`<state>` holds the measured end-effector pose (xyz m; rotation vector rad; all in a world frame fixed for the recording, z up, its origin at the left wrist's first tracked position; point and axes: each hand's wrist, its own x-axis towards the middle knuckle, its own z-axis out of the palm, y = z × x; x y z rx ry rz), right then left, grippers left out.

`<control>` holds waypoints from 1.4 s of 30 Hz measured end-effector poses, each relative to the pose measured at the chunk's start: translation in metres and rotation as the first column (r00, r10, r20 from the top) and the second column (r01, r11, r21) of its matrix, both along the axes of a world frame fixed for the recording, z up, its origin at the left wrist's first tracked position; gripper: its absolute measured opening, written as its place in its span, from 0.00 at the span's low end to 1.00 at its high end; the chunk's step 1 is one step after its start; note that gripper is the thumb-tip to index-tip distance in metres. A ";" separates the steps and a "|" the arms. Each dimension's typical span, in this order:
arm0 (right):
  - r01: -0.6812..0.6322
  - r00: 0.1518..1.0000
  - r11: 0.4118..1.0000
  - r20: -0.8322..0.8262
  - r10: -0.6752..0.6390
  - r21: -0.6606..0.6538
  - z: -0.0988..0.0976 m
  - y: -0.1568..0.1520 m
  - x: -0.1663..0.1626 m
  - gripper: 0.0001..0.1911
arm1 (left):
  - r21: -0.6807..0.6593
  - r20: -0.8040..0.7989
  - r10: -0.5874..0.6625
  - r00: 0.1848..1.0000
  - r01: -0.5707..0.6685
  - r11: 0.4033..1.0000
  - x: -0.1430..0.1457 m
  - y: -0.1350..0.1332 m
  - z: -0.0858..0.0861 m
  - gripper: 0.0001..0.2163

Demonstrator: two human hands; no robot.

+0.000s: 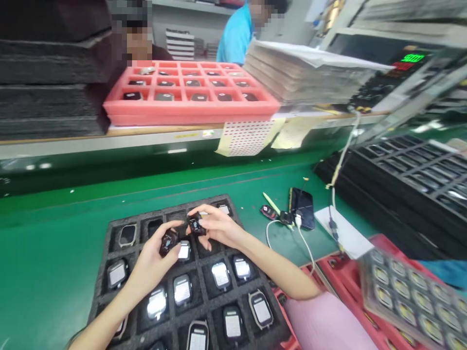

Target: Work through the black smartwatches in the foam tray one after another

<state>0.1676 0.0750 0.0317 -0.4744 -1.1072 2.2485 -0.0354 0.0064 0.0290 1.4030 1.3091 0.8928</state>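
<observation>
Above the black foam tray point(136, 217), my left hand point(155, 255) grips a dark smartwatch body point(169, 241) between thumb and fingers. Beside it, my right hand point(215, 224) pinches a second dark watch body point(197, 224), its lit or reflective face turned upward. The two watches are close but apart. Several square watch bodies lie in the tray's compartments, among them a bright-screened one point(220, 275) and a light-framed one point(260, 309). A watch point(184, 250) with a pale screen sits just under my left thumb.
A black phone point(302, 208), white cable point(268, 233) and green pen point(270, 202) lie right of the tray. Pink foam trays point(189, 109) stand on the shelf. Black trays point(386, 194) are stacked at right, near a clear tray point(404, 296). A person in blue point(235, 34) is behind.
</observation>
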 end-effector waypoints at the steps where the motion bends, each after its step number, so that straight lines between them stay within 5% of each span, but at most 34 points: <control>1: -0.006 1.000 1.000 -0.006 0.006 0.002 -0.001 0.000 0.001 0.20 | -0.001 -0.017 -0.011 1.000 0.011 1.000 0.000 0.000 -0.001 0.19; 16: 0.028 0.999 0.999 -0.024 -0.027 0.020 0.000 -0.002 0.004 0.20 | 0.071 -0.057 0.084 0.995 -0.080 0.994 -0.001 0.001 0.005 0.23; 42: 0.072 0.993 0.992 0.088 -0.080 0.099 0.005 0.001 0.001 0.17 | 0.157 0.052 0.064 0.997 -0.072 0.985 0.002 0.007 0.005 0.23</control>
